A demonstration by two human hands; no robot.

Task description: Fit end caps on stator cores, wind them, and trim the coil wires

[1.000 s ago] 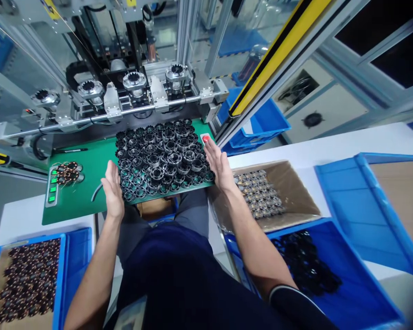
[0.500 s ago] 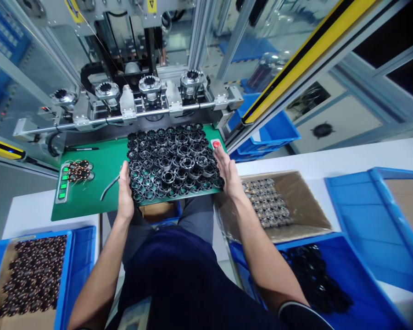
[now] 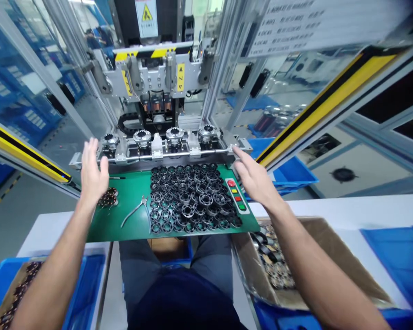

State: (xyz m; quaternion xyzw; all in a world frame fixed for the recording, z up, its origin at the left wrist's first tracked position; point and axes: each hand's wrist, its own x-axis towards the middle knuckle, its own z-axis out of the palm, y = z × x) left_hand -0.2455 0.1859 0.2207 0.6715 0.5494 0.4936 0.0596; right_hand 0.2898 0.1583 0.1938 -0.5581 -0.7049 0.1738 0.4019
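My left hand (image 3: 94, 172) is raised over the left part of the green work surface (image 3: 120, 231), fingers stretched, holding nothing. It is nearest the leftmost round fixture (image 3: 110, 141) of the machine. My right hand (image 3: 254, 176) reaches to the right end of the fixture rail (image 3: 179, 154), its index finger extended and nothing visible in it. I cannot tell whether the fingertip touches the rail's end. Between my hands stand rows of black slotted rings (image 3: 192, 197), some stacked on others. Grey-handled cutting pliers (image 3: 137, 211) lie beside them. Several copper-wound rings (image 3: 108, 198) sit below my left hand.
A button panel (image 3: 237, 196) sits right of the rings. A lined carton (image 3: 316, 256) with metallic and black parts stands at my right. A blue crate (image 3: 89, 279) with copper-wound parts is at lower left. Yellow-black posts (image 3: 330, 105) flank the machine.
Both hands have left the sides of the ring array and moved up and outward, toward the machine. The pliers now show fully. My view has tilted upward, and black parts now show in the carton.
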